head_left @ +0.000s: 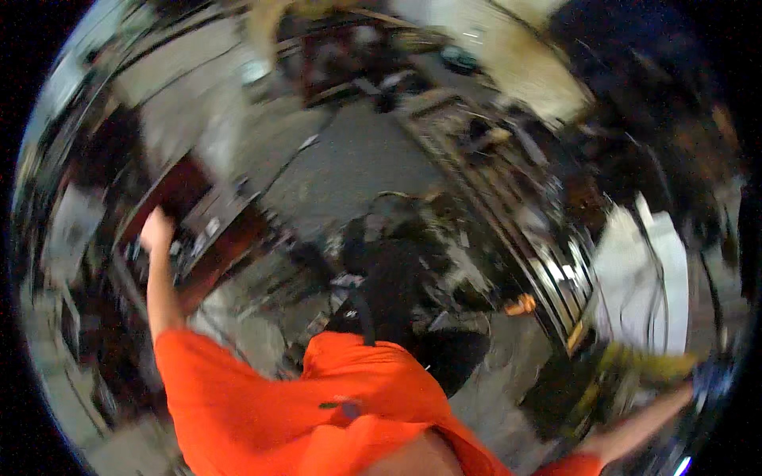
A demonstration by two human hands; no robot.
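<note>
My left hand (157, 230) is at the left, arm stretched forward, over the near side of an open reddish-brown box or drawer (178, 186) with small jumbled items in it. Its fingers look curled in; blur hides what, if anything, is in them. Far out at the lower right rim, my right forearm (647, 420) reaches toward a blue patch (712, 379). Whether that blue is a glove, a cloth or a held thing I cannot tell, and my right fingers do not show clearly.
A slatted metal rack or frame (496, 210) runs diagonally right of centre. Beside it stands a white sheet-like panel (643, 278) with dark cables over it. An orange object (520, 305) lies near the rack. Clutter surrounds the grey floor (353, 163); the whole view is blurred.
</note>
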